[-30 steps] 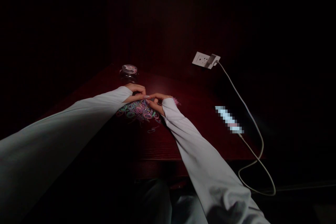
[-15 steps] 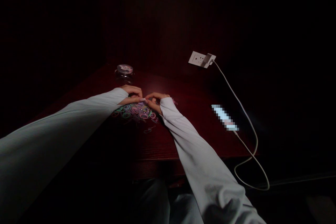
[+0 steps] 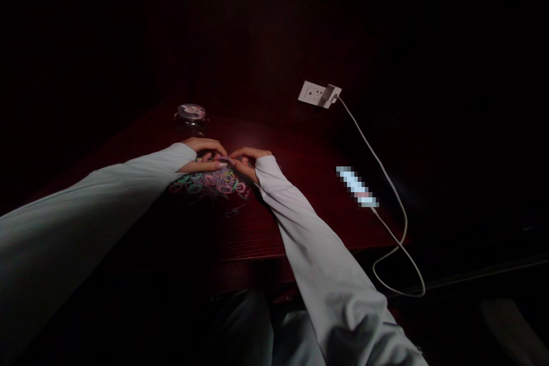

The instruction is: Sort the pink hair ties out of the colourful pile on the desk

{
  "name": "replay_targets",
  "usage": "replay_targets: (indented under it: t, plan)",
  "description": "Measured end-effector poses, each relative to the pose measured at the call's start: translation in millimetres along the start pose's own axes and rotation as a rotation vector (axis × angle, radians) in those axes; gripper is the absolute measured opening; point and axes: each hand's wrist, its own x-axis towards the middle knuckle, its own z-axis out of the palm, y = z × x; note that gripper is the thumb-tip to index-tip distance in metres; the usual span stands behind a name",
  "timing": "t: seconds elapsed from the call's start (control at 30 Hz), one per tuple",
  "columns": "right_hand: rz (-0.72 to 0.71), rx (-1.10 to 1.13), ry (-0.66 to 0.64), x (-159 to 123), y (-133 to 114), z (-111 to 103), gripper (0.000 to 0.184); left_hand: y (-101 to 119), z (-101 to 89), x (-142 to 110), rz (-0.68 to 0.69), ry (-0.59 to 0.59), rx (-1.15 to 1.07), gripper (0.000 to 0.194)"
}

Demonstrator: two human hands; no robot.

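Observation:
A loose pile of colourful hair ties (image 3: 218, 184), pink, green, purple and yellow, lies on the dark red table. Just above its far side my left hand (image 3: 203, 154) is closed, thumb stretched along the front and fingers curled behind. My right hand (image 3: 247, 161) meets it from the right with thumb and forefinger pinched together. Between the fingertips of both hands shows a small purple hair tie (image 3: 223, 159), partly covered by fingers. A pale thin loop (image 3: 234, 211) lies apart at the near edge of the pile.
Behind my left hand stands a round clear jar (image 3: 191, 113) with a patterned lid. A blurred-out phone (image 3: 357, 186) lies on the table (image 3: 257, 237) to the right. Its white cable (image 3: 388, 177) runs to a charger (image 3: 331, 95) in a wall socket (image 3: 311, 93).
The whole view has shifted, so everything sits a little further left. Between my fingertips more of the purple hair tie shows, and my left thumb is slightly apart from the right fingertips.

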Motion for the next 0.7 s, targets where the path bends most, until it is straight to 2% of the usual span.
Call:
replay_targets:
  t: [0.13,0.3,0.43,0.53,0.6,0.7]
  plan:
    - [-0.023,0.017,0.002,0.8,-2.5,1.5,0.031,-5.2,1.1,0.9,0.037,-0.016,0.009,0.034]
    - [0.028,0.005,0.037,2.1,1.6,-4.8,0.032,-6.8,2.7,0.9,0.056,0.002,0.0,0.031]
    - [0.079,-0.038,0.183,-4.0,20.1,-30.6,0.036,-0.9,0.2,0.1,0.063,0.001,0.006,0.03]
    - [0.156,-0.174,0.261,-11.5,36.7,-54.8,0.03,2.3,-2.4,-0.4,0.066,0.002,0.017,0.03]
    - [0.206,-0.319,0.236,-16.1,43.3,-67.7,0.023,2.2,-2.9,-0.9,0.061,0.007,0.022,0.029]
    - [0.216,-0.49,0.13,-20.9,44.3,-77.5,0.021,0.4,-2.1,-1.7,0.046,0.016,0.025,0.029]
